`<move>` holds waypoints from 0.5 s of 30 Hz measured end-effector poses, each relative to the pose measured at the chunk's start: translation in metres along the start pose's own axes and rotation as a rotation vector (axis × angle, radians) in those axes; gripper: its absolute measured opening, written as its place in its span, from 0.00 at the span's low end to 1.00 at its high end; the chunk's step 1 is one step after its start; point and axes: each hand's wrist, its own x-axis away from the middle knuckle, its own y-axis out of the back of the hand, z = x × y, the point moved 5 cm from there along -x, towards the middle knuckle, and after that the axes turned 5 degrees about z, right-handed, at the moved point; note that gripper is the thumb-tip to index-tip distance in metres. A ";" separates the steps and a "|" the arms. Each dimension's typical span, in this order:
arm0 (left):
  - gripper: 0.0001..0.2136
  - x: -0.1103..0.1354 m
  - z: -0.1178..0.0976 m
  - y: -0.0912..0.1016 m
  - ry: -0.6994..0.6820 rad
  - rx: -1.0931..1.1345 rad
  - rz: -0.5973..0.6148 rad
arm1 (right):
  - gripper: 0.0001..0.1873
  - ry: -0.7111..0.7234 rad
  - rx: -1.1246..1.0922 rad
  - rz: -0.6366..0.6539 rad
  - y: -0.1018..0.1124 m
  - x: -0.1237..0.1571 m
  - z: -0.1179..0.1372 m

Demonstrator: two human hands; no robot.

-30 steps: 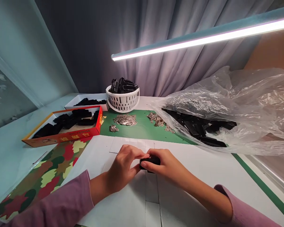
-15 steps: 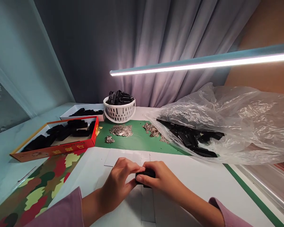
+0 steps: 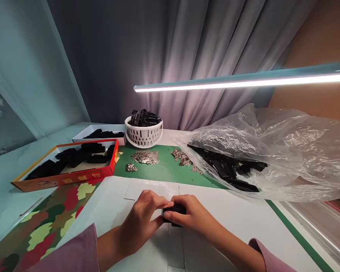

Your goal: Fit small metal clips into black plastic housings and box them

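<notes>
A small black plastic part (image 3: 175, 209) is held just above the white work surface in front of me, with both hands on it. My right hand (image 3: 191, 211) wraps round its right side, thumb along the near face and fingers behind. My left hand (image 3: 143, 211) pinches its left end between thumb and fingertips. The hands cover much of the part, so its exact kind cannot be made out. Beyond the hands, small metal pieces lie in a large pile (image 3: 145, 156), a little pile (image 3: 131, 167) and a right-hand pile (image 3: 183, 156) on the green mat (image 3: 167, 173).
A red-and-yellow box (image 3: 115, 162) and a white box (image 3: 76, 139) on the left hold black parts. A white basket (image 3: 144, 136) at the back is heaped with more. On the right, a clear plastic bag (image 3: 289, 151) spills black parts. A lit tube lamp (image 3: 238, 81) hangs above.
The camera view has tilted slightly. Both hands keep their grip on the black part, which shows almost no movement.
</notes>
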 end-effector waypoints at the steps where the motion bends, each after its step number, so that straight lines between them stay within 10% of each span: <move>1: 0.15 -0.001 0.001 0.000 0.025 0.033 0.000 | 0.13 0.007 -0.024 0.011 0.000 0.000 0.000; 7: 0.23 -0.007 0.017 0.006 0.318 0.351 -0.040 | 0.18 0.056 -0.213 0.011 -0.002 0.002 0.007; 15: 0.10 -0.007 0.006 -0.004 0.536 0.656 -0.025 | 0.24 0.158 -0.610 -0.021 -0.024 0.009 0.008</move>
